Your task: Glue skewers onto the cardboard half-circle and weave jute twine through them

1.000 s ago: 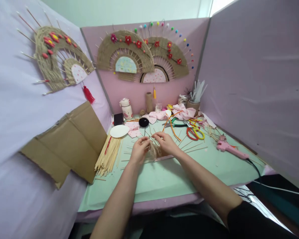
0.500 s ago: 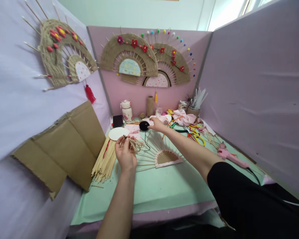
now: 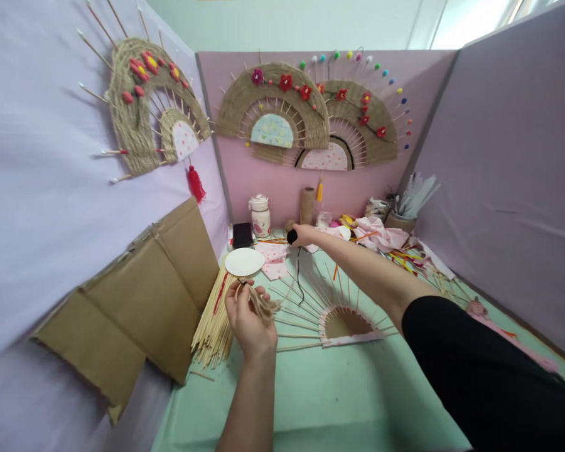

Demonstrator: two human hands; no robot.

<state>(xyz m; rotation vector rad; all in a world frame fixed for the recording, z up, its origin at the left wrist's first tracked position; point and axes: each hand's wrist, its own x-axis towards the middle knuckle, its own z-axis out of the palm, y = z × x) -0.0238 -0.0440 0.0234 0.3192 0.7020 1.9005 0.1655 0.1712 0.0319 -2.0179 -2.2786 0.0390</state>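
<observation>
1. The twine bundle [image 3: 265, 307] in the left hand [image 3: 247, 317] looks like rough, hairy jute, totally matt.
2. Bamboo skewers [image 3: 213, 320] beside it: pale, smooth wood, dry finish.
3. Fan frame [image 3: 343, 323] is thin wooden sticks around a brown cardboard half-disc.
4. Black spool [image 3: 292, 236] at the right hand [image 3: 305, 235] looks like dull thread.
5. Cardboard sheet [image 3: 136, 298]: plain brown, rough torn edges.
6. Table cover [image 3: 320, 395] is smooth, matt mint paper.
</observation>
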